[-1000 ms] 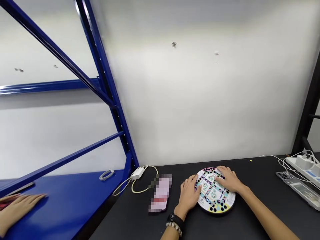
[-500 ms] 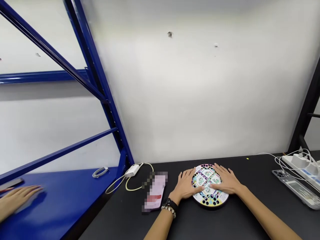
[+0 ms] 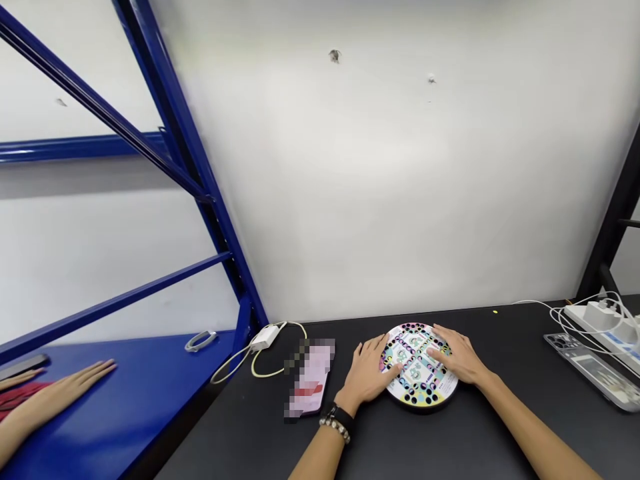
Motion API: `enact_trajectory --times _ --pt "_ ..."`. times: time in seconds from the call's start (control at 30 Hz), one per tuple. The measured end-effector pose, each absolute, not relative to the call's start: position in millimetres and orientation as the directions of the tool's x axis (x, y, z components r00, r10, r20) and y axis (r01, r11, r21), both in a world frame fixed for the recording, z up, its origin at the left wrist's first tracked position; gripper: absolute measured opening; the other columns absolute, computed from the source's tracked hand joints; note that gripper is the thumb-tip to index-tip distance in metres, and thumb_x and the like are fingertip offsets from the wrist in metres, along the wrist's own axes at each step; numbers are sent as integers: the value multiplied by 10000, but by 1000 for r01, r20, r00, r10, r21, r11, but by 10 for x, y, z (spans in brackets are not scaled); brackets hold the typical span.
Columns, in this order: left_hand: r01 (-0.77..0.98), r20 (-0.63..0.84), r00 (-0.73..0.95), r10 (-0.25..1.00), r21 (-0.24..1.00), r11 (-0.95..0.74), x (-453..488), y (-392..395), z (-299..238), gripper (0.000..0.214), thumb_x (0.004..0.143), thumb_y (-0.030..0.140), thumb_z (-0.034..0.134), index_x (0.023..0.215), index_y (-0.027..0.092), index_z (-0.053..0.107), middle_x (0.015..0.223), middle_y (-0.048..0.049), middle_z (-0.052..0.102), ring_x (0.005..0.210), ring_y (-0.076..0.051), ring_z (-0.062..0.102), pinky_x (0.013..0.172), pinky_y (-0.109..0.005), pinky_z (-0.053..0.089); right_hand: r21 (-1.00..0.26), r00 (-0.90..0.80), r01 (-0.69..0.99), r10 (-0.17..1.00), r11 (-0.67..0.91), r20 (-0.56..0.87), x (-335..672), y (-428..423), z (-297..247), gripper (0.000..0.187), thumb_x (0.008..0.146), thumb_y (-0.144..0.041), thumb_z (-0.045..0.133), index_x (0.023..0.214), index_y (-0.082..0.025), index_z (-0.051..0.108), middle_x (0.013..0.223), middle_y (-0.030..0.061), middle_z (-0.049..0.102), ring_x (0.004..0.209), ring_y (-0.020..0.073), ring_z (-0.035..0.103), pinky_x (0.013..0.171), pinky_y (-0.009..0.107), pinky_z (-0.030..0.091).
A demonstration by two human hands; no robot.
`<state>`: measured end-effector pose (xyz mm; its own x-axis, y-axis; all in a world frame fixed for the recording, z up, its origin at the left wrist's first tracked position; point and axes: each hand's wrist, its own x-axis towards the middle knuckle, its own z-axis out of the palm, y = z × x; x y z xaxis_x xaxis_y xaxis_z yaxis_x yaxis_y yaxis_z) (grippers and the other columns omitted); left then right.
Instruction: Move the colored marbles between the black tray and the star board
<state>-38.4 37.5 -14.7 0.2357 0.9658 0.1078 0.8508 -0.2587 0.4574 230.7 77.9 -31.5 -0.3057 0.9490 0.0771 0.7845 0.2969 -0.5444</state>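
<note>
A round, colourful board with a ring of dark holes (image 3: 419, 383) lies flat on the black table (image 3: 450, 440) near the wall. My left hand (image 3: 369, 371) lies flat at its left edge, fingers stretched out, thumb on the board. A black watch and a bead bracelet sit on that wrist. On the board's right half rests my right hand (image 3: 456, 358), fingers spread over the printed surface. Neither hand holds anything.
A blurred pink phone-like object (image 3: 310, 380) lies left of my left hand, with a white charger and cable (image 3: 263, 340) behind it. A power strip with cables (image 3: 603, 320) and a clear phone case (image 3: 590, 370) sit at the right. Another person's hand (image 3: 65, 390) rests on the blue shelf (image 3: 130, 407).
The view has shifted slightly. My hands stay on the board, the right one a little further onto it. The other person's hand on the blue shelf has slid to the right.
</note>
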Motion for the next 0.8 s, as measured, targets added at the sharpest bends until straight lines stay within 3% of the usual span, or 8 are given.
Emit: enact_trajectory --times 0.3,0.53,0.6,0.7,0.8 --pt "818 125 207 970 522 -242 -402 401 -170 709 849 604 563 1454 261 424 1482 -79 487 1372 -309 403 1174 -540 199 -582 -239 781 969 226 56 2279 764 -302 725 896 -655 342 1457 -202 421 1474 97 484 1400 280 354 1160 445 192" --pt "716 361 173 917 593 -368 -415 416 -195 651 832 521 611 1408 252 473 1416 -90 542 1296 -309 480 1120 -483 330 -692 -119 693 979 200 163 2227 776 -340 733 814 -590 554 1433 -217 429 1419 113 524 1322 295 457 1127 460 291" --pt "688 446 156 881 591 -421 -383 376 -159 602 861 491 575 1402 249 475 1408 -89 546 1277 -299 497 1105 -477 353 -807 -44 555 976 202 214 2218 756 -278 697 780 -559 612 1373 -214 491 1376 114 565 1275 292 512 1086 450 371" --pt "668 529 156 834 566 -484 -329 308 -98 552 912 466 506 1417 248 456 1412 -93 542 1277 -292 500 1087 -471 380 -966 44 163 977 199 208 2300 669 -68 554 735 -532 685 1155 -174 639 1154 124 696 1084 285 641 914 404 520" --pt "674 572 135 809 545 -498 -297 284 -58 477 966 422 413 1404 240 464 1401 -98 545 1268 -278 513 1064 -458 408 -969 163 -141 970 202 178 2551 524 201 511 669 -511 776 1028 -158 685 988 101 737 922 260 684 788 366 562"
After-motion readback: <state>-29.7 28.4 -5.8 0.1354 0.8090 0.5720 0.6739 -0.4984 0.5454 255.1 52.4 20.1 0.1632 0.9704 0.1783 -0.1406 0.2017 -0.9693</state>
